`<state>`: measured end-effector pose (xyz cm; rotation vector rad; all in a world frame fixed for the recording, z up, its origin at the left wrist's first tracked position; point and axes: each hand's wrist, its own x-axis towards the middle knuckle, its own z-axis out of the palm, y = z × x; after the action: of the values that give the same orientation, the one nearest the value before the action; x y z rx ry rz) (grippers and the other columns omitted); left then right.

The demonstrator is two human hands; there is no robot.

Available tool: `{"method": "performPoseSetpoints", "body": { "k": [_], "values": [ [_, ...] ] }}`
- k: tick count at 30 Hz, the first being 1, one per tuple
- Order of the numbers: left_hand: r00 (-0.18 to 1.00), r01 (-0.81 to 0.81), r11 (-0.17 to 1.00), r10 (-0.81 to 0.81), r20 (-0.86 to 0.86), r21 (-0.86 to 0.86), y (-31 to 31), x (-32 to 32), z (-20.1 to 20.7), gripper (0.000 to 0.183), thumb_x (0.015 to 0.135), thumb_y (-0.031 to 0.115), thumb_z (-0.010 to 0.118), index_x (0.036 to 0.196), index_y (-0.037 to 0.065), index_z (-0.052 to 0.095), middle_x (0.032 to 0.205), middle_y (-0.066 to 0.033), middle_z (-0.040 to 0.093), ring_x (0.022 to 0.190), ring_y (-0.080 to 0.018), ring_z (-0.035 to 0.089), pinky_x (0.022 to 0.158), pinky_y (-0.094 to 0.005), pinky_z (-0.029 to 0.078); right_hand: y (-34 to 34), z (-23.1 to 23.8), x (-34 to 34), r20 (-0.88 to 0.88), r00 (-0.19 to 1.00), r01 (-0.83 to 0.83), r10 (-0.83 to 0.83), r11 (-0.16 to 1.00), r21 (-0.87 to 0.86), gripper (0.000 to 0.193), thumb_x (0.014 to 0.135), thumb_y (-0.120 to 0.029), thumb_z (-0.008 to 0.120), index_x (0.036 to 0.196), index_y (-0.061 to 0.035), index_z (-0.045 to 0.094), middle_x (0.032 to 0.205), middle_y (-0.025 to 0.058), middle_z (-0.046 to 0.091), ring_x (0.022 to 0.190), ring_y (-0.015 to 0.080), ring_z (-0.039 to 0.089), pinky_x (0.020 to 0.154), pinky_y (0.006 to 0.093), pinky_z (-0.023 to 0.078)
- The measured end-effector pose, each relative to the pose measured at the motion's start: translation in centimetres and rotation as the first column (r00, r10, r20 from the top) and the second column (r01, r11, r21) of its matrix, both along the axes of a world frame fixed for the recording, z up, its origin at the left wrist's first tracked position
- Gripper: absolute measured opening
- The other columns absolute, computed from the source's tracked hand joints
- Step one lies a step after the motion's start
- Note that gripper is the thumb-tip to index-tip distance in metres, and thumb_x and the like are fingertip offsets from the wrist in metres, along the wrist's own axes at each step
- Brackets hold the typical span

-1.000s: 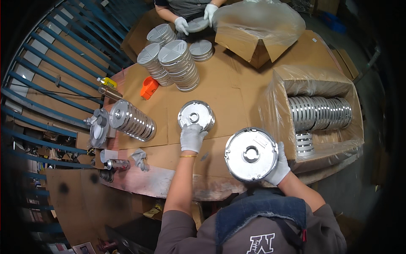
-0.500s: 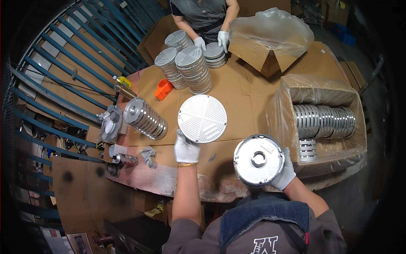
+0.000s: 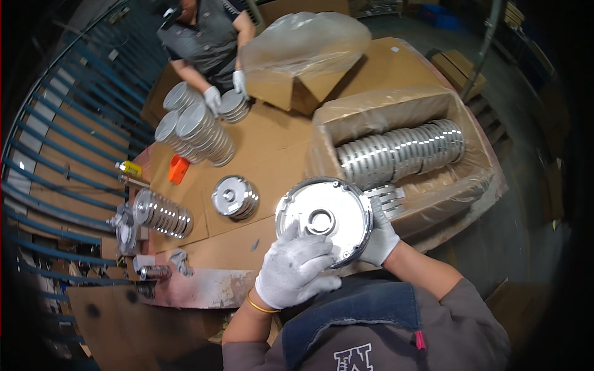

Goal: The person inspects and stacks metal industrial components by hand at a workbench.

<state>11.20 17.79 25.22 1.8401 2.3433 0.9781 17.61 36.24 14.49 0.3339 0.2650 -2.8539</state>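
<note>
A round silver metal housing [image 3: 309, 207] with a raised central ring is tilted toward me above the table's near edge. My right hand [image 3: 378, 238], in a white glove, grips its right rim, with some fingers hidden behind it. The gloved left hand [image 3: 296, 271] lies over the housing's lower left face, its fingers stretched out and apart. Beyond it on the cardboard stands a short stack of similar housings [image 3: 236, 196], hub side up. To the right, a plastic-lined carton [image 3: 433, 207] holds rows of metal discs [image 3: 402, 151].
Across the table, a person's gloved hands [image 3: 213, 99] touch a low disc stack; taller stacks [image 3: 204, 133] stand beside it. An orange tool [image 3: 178, 169], another housing stack [image 3: 162, 213] and a can [image 3: 154, 272] are at left. A plastic-covered carton [image 3: 303, 62] sits at the far side.
My view has swung right. The left hand has left the ribbed-faced disc and come onto the housing in my right hand. A short hub-up stack now shows on the cardboard.
</note>
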Motion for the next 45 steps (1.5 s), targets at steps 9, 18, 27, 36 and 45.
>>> {"method": "performPoseSetpoints", "body": {
  "k": [9, 18, 27, 36, 45],
  "values": [
    [0.999, 0.04, 0.998, -0.041, 0.018, 0.056, 15.2, -0.7, 0.7, 0.059, 0.069, 0.031, 0.073, 0.118, 0.005, 0.054, 0.116, -0.0204, 0.054, 0.108, -0.0387, 0.052, 0.091, -0.0428, 0.042, 13.9, 6.7, 3.1, -0.087, 0.965, 0.261, -0.246, 0.905, 0.335, 0.069, 0.09, -0.059, 0.037, 0.137, -0.0082, 0.037, 0.136, 0.0121, 0.045, 0.122, 0.0281, 0.046, 0.104, 0.0443, 0.036],
    [0.504, 0.386, 0.904, -0.037, 0.863, -0.186, 28.1, -3.9, -6.8, 0.047, 0.089, 0.041, 0.053, 0.117, 0.003, 0.059, 0.102, -0.0119, 0.065, 0.094, -0.0162, 0.058, 0.088, -0.0271, 0.044, 23.3, 5.4, 8.9, 0.304, 0.941, 0.116, -0.149, 0.986, 0.124, 0.075, 0.089, -0.065, 0.031, 0.139, -0.0093, 0.026, 0.126, 0.0217, 0.049, 0.109, 0.04, 0.055, 0.084, 0.0515, 0.052],
    [0.873, 0.006, 0.966, 0.12, 0.473, -0.257, 26.0, -7.3, -9.8, 0.049, 0.089, 0.039, 0.054, 0.122, 0.004, 0.055, 0.117, -0.0173, 0.06, 0.11, -0.0298, 0.056, 0.093, -0.0325, 0.043, 27.7, 4.5, 6.8, 0.286, 0.936, -0.182, -0.206, 0.412, 0.893, 0.059, 0.089, -0.048, 0.052, 0.123, 0.0005, 0.05, 0.117, 0.0213, 0.055, 0.103, 0.03, 0.058, 0.087, 0.043, 0.048],
    [0.606, -0.357, 0.925, 0.335, 0.721, -0.13, 11.8, -6.3, -8.4, 0.036, 0.091, 0.022, 0.054, 0.116, -0.003, 0.059, 0.114, -0.0144, 0.062, 0.102, -0.0201, 0.06, 0.091, -0.0291, 0.046, 26.6, -2.8, 0.8, 0.735, 0.663, -0.743, 0.141, 0.005, 0.669, 0.077, 0.084, -0.058, 0.052, 0.131, 0.0015, 0.044, 0.134, 0.0184, 0.045, 0.119, 0.0275, 0.046, 0.098, 0.0393, 0.039],
    [0.34, -0.87, 0.479, 0.751, 0.566, -0.114, -2.6, -10.6, -18.6, 0.033, 0.086, 0.015, 0.059, 0.113, -0.004, 0.06, 0.109, -0.0159, 0.064, 0.1, -0.0229, 0.061, 0.089, -0.0305, 0.046, 25.3, -2.9, 0.7, 0.727, 0.687, -0.727, -0.014, -0.015, 0.686, 0.065, 0.087, -0.052, 0.051, 0.12, 0.0045, 0.053, 0.119, 0.0144, 0.057, 0.102, 0.0253, 0.056, 0.083, 0.0366, 0.046]
  ]
}}
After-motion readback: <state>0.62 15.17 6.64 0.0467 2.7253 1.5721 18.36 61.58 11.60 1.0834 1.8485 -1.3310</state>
